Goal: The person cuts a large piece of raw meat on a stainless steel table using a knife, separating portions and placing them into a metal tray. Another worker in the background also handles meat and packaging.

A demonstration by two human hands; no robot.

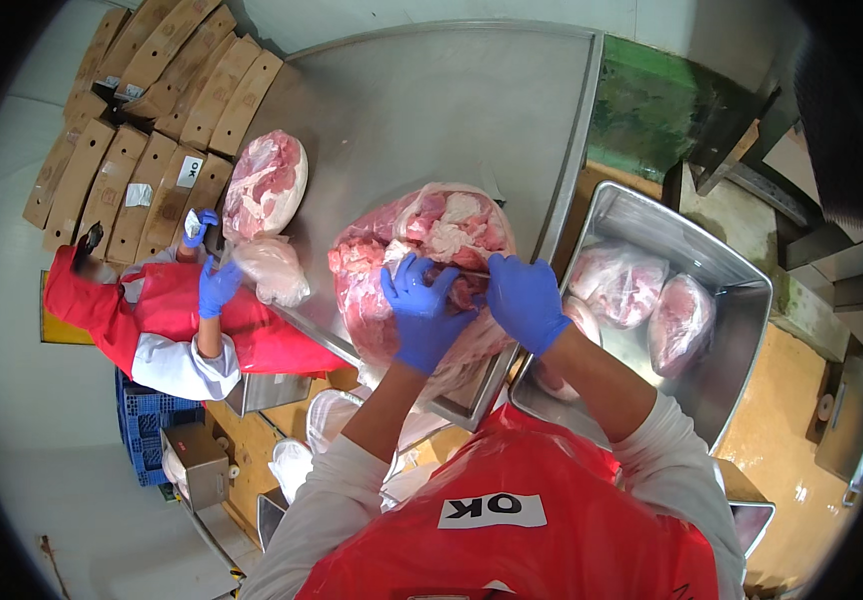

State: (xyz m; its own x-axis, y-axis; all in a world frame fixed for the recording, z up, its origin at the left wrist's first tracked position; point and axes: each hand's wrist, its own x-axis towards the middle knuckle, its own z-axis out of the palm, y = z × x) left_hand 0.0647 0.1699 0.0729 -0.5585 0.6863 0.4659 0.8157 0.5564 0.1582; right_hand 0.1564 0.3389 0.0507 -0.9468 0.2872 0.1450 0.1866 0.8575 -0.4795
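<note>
1. As I observe remotely, the left hand (422,310) lies with fingers spread on the large meat cut (452,225), at the near side of the metal table (432,120); the right hand (527,300) is curled closed, apparently round a slim blade (472,273).
2. My judgement: steady the flesh leftward, keep those fingers off the blade's line, use short strokes.
3. Beside the table, right: steel tub (737,320) holding meat pieces (682,325) in clear plastic.
4. Farther, left: stacked cartons (157,165); I cannot see their contents.
</note>
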